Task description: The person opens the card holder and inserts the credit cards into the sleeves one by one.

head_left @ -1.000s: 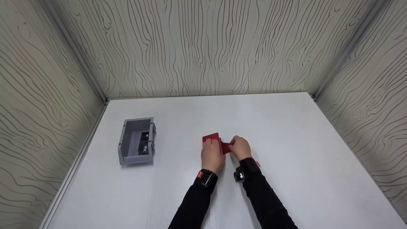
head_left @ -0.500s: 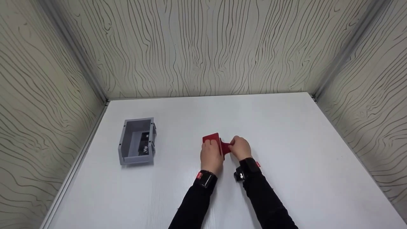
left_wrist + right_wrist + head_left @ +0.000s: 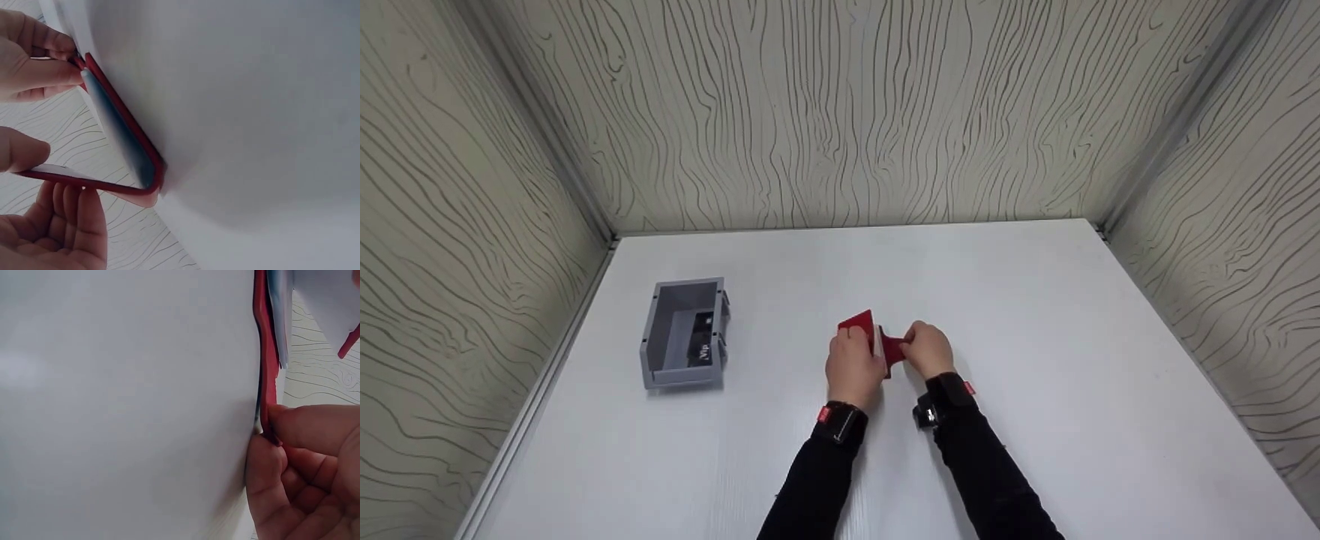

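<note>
While the left hand [image 3: 855,367] pinches one cover of the red holder [image 3: 864,321], thumb inside and fingers behind, the right hand [image 3: 928,351] pinches the narrow tab [image 3: 270,385] at the opposite end between thumb and fingers. The holder sits between both hands over the middle of the bench [image 3: 1035,337]; whether the tab touches the surface or hangs just above it, I cannot tell. The covers stand apart in a V. Done well, this step likely calls for steady right-hand tension on the tab and a slow left-hand swing about the fold, with the left thumb light so that it drags nothing out.

Inside the V are pale, bluish sheets [image 3: 115,126], bowed away from one cover; their number is unclear. To the left, well apart from the hands, a grey bin [image 3: 682,376] holds a black item [image 3: 700,335] lettered "Vip", near the bin's right wall.
</note>
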A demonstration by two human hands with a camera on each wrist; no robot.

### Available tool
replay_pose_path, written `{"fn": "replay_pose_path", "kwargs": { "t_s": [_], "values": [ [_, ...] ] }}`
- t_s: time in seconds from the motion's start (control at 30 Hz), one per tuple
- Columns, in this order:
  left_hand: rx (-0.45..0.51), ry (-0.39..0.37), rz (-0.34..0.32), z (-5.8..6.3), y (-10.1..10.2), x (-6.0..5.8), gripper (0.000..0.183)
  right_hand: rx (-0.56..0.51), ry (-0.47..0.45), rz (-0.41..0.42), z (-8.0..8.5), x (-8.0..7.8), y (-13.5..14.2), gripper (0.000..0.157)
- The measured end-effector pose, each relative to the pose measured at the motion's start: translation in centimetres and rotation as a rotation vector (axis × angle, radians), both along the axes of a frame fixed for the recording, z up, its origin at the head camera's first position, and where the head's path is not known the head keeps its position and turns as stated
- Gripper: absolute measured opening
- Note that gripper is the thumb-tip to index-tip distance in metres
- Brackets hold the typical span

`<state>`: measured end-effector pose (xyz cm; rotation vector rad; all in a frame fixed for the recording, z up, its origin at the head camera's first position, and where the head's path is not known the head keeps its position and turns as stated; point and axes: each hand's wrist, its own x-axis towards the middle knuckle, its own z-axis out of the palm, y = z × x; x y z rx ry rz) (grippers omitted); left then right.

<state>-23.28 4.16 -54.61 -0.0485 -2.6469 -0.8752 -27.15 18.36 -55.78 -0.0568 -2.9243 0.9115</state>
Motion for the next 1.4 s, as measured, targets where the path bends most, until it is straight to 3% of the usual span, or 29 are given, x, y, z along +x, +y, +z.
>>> {"fn": "replay_pose_path", "kwargs": {
  "t_s": [0.53,0.9,1.4],
  "values": [
    [0.178,-0.033,0.046,1.0,-2.5,-0.3,0.014,0.009,0.014,-0.004,-0.2,0.0,0.1,0.009],
    [0.272,-0.064,0.082,0.9,-4.0,-0.7,0.012,-0.004,0.009,0.001,-0.2,0.0,0.2,0.010],
    [0.339,-0.028,0.110,0.3,-5.9,-0.7,0.014,-0.007,-0.001,-0.005,0.0,0.0,0.2,0.010]
  ]
}}
